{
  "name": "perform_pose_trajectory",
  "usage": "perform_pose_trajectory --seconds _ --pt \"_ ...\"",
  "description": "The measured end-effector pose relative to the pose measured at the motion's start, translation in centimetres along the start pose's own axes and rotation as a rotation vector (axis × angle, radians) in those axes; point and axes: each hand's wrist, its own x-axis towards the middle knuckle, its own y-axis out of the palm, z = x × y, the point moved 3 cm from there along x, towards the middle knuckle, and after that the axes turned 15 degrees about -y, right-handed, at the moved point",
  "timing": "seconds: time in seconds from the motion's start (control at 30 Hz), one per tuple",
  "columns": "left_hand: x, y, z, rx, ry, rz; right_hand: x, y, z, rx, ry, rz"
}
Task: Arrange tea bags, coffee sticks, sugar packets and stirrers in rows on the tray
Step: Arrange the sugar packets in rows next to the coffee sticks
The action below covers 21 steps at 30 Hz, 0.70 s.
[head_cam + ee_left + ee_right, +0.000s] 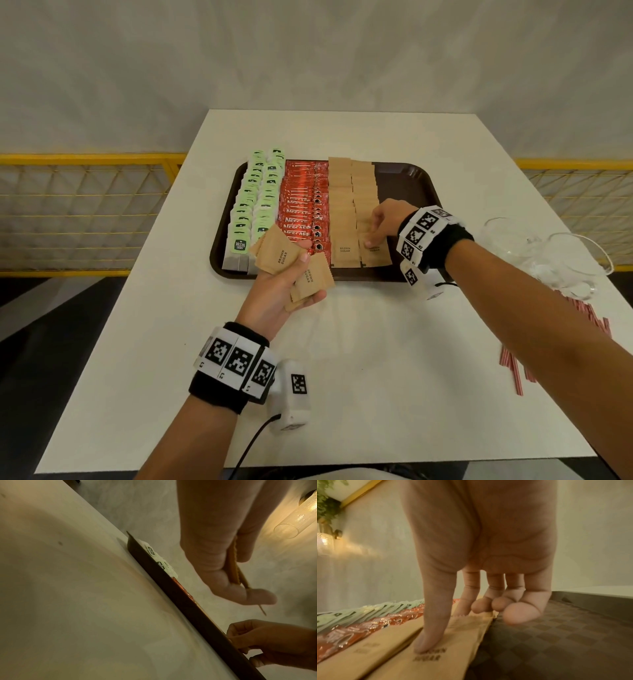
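A brown tray [404, 174] sits on the white counter [342, 342], filled from its left with rows of green tea bags [255, 202], red coffee sticks [301, 205] and brown sugar packets [352, 205]. The left hand [284, 284] hovers at the tray's near edge, fingers curled around a small fan of loose sugar packets [277, 255]. The right hand [385, 221] rests thumb and index finger on the nearest packet [375, 255] of the right-hand sugar row, other fingers curled. Red-striped stirrers [517, 366] lie on the counter at right, beside a glass [548, 253].
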Motion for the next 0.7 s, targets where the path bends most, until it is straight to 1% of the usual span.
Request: perform_pose_trajectory --seconds 0.07,0.13,0.17,0.23,0.3,0.33,0.37,0.47,0.5,0.53,0.6,0.7 --pt "0.0 0.1 0.0 -0.003 -0.005 0.002 0.2 0.1 -0.1 -0.079 0.021 -0.016" --pt "0.1 0.1 0.0 -0.007 -0.011 0.007 0.2 0.2 -0.2 -0.109 0.031 -0.021" --pt "0.1 0.2 0.0 -0.008 -0.013 0.01 0.0 0.1 -0.2 -0.096 0.037 -0.039" --pt "0.1 0.3 -0.1 -0.016 -0.019 0.023 -0.5 -0.3 0.0 -0.028 0.032 -0.127" --pt "0.1 0.4 -0.3 -0.031 -0.019 0.038 -1.6 -0.7 1.1 0.108 -0.036 -0.23" --pt "0.2 0.5 -0.4 -0.037 -0.015 0.049 -2.3 -0.7 2.1 0.203 -0.082 -0.238" --pt "0.2 0.7 -0.5 -0.043 -0.011 0.061 -3.1 -0.4 3.2 0.294 -0.127 -0.202" --pt "0.1 1.3 -0.7 -0.035 0.003 0.099 -5.7 1.6 6.5 0.486 -0.218 0.007" --pt "0.1 1.5 -0.7 -0.027 0.001 0.107 -6.2 2.5 7.2 0.542 -0.245 0.044" --pt "0.1 1.7 -0.6 -0.021 -0.002 0.111 -6.6 3.2 7.7 0.6 -0.271 0.048" --pt "-0.1 1.9 -0.6 -0.007 -0.009 0.108 -6.8 4.0 7.8 0.722 -0.299 0.002" --pt "-0.5 1.7 -0.6 0.021 -0.007 0.107 -7.0 3.9 7.0 0.932 -0.268 -0.064"
